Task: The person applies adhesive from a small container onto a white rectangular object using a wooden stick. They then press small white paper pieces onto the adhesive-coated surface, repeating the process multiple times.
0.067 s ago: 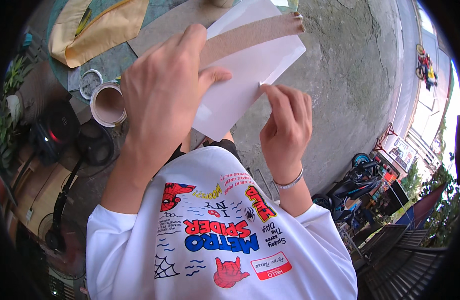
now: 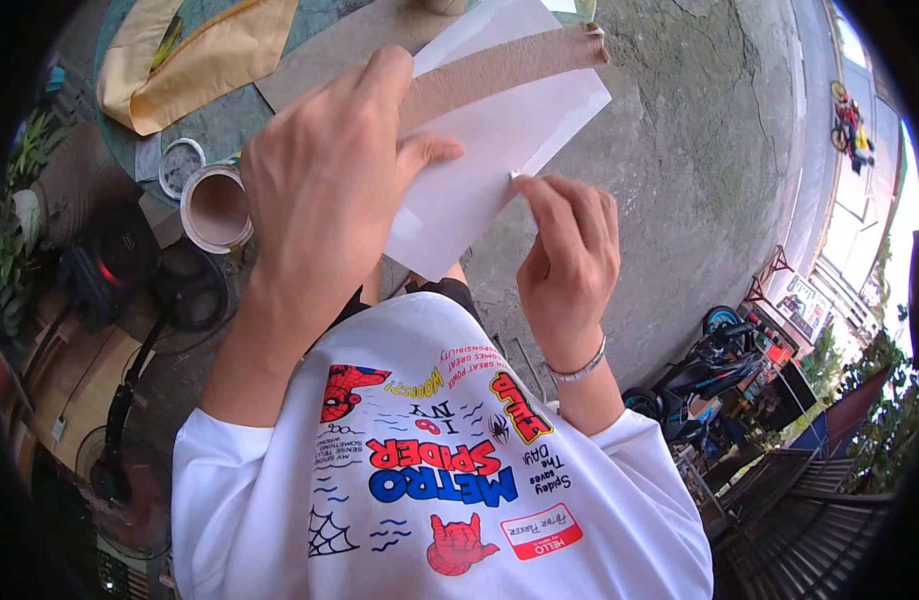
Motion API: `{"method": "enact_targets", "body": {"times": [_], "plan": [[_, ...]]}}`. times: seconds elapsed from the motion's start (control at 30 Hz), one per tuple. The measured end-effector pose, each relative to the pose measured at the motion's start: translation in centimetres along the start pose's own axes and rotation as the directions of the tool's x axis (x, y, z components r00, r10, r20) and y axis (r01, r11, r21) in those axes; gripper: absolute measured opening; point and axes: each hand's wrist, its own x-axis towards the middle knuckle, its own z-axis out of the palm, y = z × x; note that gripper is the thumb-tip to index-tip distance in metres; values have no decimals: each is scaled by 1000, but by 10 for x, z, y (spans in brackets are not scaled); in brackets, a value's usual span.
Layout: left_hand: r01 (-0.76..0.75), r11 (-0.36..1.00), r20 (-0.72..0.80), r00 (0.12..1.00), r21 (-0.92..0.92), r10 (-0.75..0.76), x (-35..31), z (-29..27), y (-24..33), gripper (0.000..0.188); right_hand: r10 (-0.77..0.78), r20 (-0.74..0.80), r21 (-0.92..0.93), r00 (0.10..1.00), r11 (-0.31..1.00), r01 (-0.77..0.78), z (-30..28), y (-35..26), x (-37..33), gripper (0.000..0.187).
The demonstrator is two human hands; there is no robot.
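A stiff white sheet (image 2: 479,150) is held up in front of me, tilted, with a pale border along its right edge. Across its upper part runs a brown, fibrous strip (image 2: 509,75) that ends a little past the sheet's edge. My left hand (image 2: 329,170) grips the sheet from the left, thumb lying on its face and the other fingers mostly hidden. At the sheet's lower right edge, my right hand (image 2: 574,240) is closed in a pinch. A tiny white bit shows at its fingertips; whether it is loose or part of the edge I cannot tell.
On the green round table (image 2: 219,110) lie a yellow cloth (image 2: 204,65) and a brown board (image 2: 314,45). By its near edge are an open tub (image 2: 217,208) and a round lid (image 2: 182,165). A pedestal fan (image 2: 109,470) stands at lower left; a parked motorbike (image 2: 704,370) is at right.
My right hand has slid slightly down and left along the sheet's edge. The left hand and the sheet stay almost still. A distant motorbike rider on the street has shifted slightly.
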Motion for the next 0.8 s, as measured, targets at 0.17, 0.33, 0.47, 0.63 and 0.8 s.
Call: {"method": "enact_targets", "body": {"times": [0.17,0.33,0.47,0.63,0.8], "plan": [[21,1000,36,999,10,-21,-1,-6,5,48,-183,-109,48,977,981,189,-8,20,-7,47],[74,996,71,994,49,-77,6,-9,7,48,-286,-156,-45,945,958,283,16,57,-9,46],[109,992,72,991,64,-113,9,-11,9,47,-286,-168,13,943,956,292,26,65,-6,45],[134,989,70,988,57,-138,7,-13,10,46,-137,-128,-22,982,991,135,5,55,12,48],[101,995,96,990,11,-102,11,-11,3,46,18,-68,-36,997,999,-21,9,31,23,49]]}}
